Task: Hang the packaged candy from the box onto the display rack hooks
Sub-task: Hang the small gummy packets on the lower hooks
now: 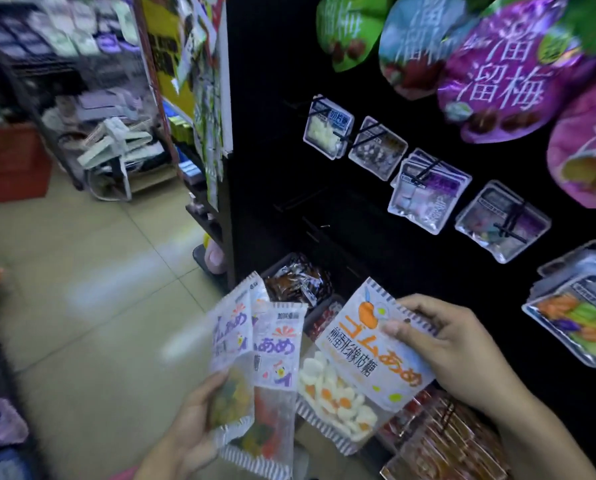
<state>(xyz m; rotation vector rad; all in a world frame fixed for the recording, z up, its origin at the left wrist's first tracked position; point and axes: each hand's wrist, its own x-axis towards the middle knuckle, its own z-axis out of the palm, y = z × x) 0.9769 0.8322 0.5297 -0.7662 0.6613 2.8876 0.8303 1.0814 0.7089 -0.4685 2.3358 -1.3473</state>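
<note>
Near the rack: right hand [462, 344] pinches the orange candy bag [365, 368] by its header.
Left hand [192, 424]: grips two bags [255, 368].
Handling: light, floppy, crinkly; probably best held at the top.

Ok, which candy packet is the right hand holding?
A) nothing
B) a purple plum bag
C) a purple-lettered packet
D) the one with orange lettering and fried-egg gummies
D: the right hand pinches the top edge of the orange-lettered fried-egg gummy packet; the left hand holds the purple-lettered packets.

Glossy clear-plastic candy packets [365, 368] (paper-look printed headers) under the fingers [398, 329], shiny foil-like pouches [507, 71] above, smooth tiled floor [99, 271]
</note>
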